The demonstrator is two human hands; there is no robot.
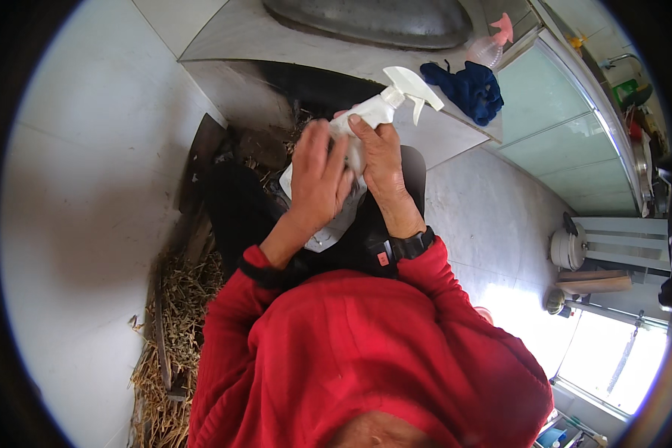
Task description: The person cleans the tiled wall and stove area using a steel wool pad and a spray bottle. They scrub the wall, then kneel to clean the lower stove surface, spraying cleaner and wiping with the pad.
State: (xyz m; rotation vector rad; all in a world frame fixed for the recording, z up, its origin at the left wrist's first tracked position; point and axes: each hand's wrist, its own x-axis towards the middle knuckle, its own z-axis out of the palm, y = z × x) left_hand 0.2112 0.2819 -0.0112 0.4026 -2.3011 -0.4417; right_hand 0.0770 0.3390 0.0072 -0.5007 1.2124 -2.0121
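Note:
A white spray bottle (369, 113) with a white trigger head is tilted, its nozzle end toward the upper right. My right hand (382, 154) grips its body, with the thumb on top. Beside the bottle's lower part, my left hand (319, 173) has its fingers stretched and apart, blurred by motion. Whether those fingers touch the bottle is unclear. Both hands hide much of the bottle's lower body. Below them, between my dark-trousered legs, lies a whitish flat-sided object (330, 232), partly covered; its kind cannot be told.
Ahead is a tiled stove ledge (229, 33) with a large metal wok lid (369, 19). A dark blue cloth (470, 92) and a pink-topped spray bottle (490, 47) rest at its right. Dry straw (185, 313) lies at left. Green-fronted cabinets (565, 117) stand to the right.

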